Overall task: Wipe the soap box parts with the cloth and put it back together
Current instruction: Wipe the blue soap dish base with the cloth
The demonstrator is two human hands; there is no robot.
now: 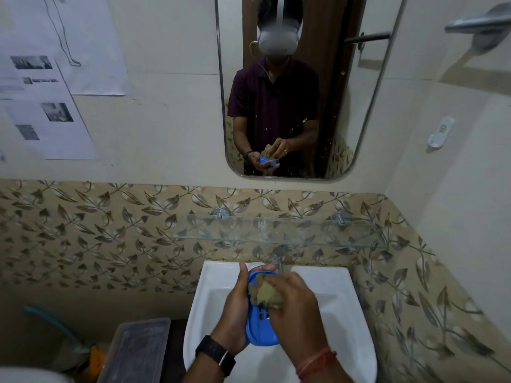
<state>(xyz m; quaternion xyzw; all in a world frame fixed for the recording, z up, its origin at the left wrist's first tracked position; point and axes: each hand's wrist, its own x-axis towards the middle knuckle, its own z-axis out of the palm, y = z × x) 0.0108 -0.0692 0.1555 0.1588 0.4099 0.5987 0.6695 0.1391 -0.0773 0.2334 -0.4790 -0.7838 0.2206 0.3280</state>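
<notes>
Right hand (293,308) pressing cloth (265,294) into soap box (260,324), left hand (235,313) cradling

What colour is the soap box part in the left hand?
Blue soap box part, seen best in the head view.

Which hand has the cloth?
The right hand, with the red thread on its wrist, presses the cloth. The left hand, wearing the watch, holds the blue soap box.

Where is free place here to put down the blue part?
Free: the glass shelf above the tap, and the sink basin right of the right hand. Crowded: the middle, where the left hand holds the blue soap box part.
</notes>
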